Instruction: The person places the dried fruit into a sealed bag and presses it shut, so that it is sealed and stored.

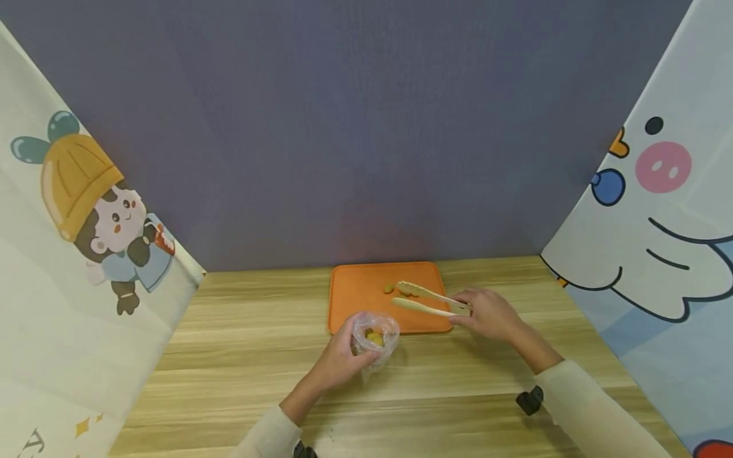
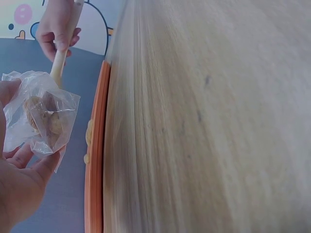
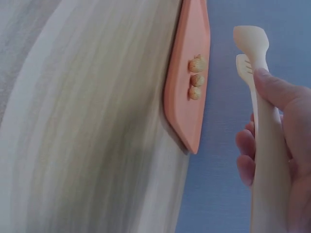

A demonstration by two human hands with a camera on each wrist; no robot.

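My left hand (image 1: 335, 361) holds a clear plastic bag (image 1: 390, 346) upright, its mouth spread open above the table. Inside it lie several lumpy golden-brown food pieces (image 2: 54, 124), their exact kind unclear. A pair of cream tongs (image 1: 420, 307) is gripped in my right hand (image 1: 489, 315), thumb on one arm and fingers on the other. The tongs' tips are apart, with nothing visible between them, over the orange tray (image 1: 355, 286). Small round golden-brown pieces (image 3: 197, 80) sit in a short row on that tray, partly behind the tongs in the head view.
A wood-grain table (image 1: 246, 356) carries the tray near its back edge. Behind it rises a grey-blue panel (image 1: 366, 140). Cartoon-printed white panels stand at the left (image 1: 69, 305) and right (image 1: 601, 242).
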